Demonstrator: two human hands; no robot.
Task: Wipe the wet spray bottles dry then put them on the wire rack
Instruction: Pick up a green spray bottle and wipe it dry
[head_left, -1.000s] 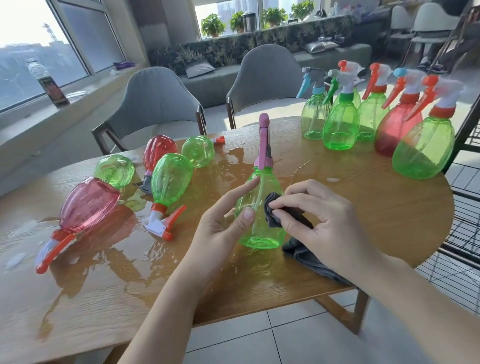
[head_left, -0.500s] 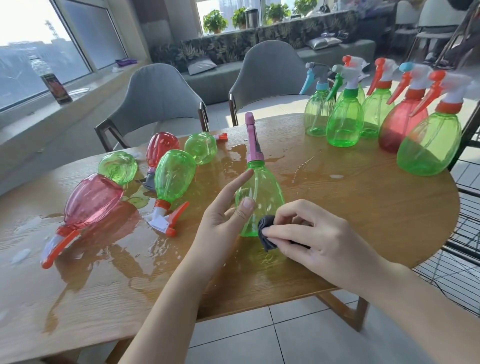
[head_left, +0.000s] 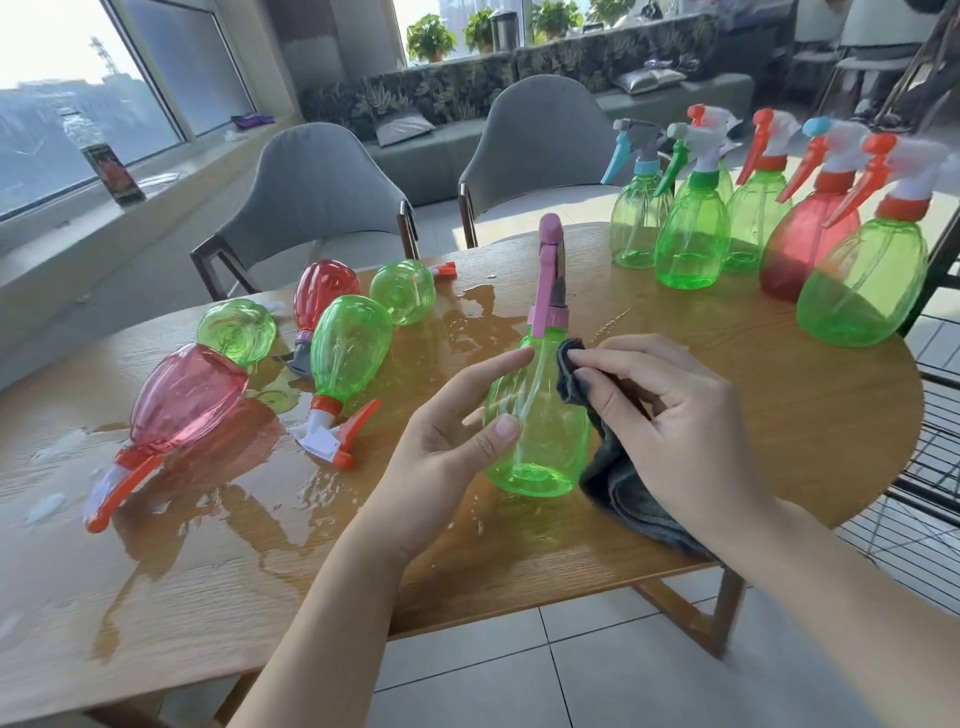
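Fingers of the left hand (head_left: 441, 447) curl round a translucent green plastic spray bottle with a pink trigger head (head_left: 537, 415), thumb on its near side and forefinger along its shoulder, holding it upright above the round wooden table (head_left: 727, 415). Just right of those fingers, the right hand (head_left: 670, 421) pinches a dark grey cloth (head_left: 618, 483) against the bottle's side, the cloth's tail hanging down to the tabletop.

Bare wood stretches beyond the right hand's fingertips out to the table's curved edge; the near edge lies under both wrists, with pale floor tiles (head_left: 519, 670) below. To the right of the right hand, past the table edge, black wire rack (head_left: 935, 467) shelves show.

Left of the left hand's fingers the wood is wet with puddles (head_left: 483, 312), and five wet bottles (head_left: 348, 348), green and red, lie there on their sides, close together. Far beyond the right fingertips, six upright bottles (head_left: 691, 239) stand crowded at the table's far right edge. Two grey chairs (head_left: 317, 192) stand behind the table.
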